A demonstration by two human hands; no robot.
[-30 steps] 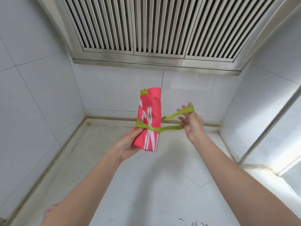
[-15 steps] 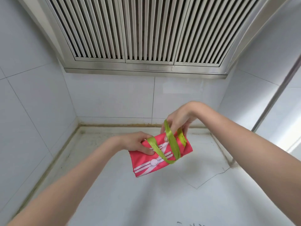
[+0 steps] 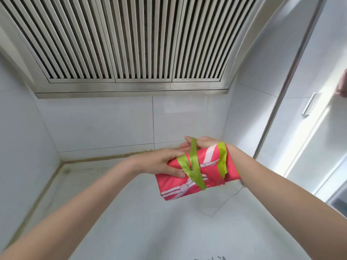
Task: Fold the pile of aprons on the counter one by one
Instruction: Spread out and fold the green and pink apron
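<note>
My left hand (image 3: 161,164) clamps the folded apron (image 3: 189,177); right hand (image 3: 199,144) at one o'clock pinches the green strap (image 3: 193,162); slack could unwind the wrap.

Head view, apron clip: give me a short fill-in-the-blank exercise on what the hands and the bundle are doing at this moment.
1. The folded apron is pink with white stripes and is wrapped by a ____ strap.
2. The left hand grips the bundle's ____ end.
3. The right hand sits behind the bundle with the strap looped over its ____.
4. The bundle is held in the air above the white ____.

Missing words: green; left; fingers; counter
</note>
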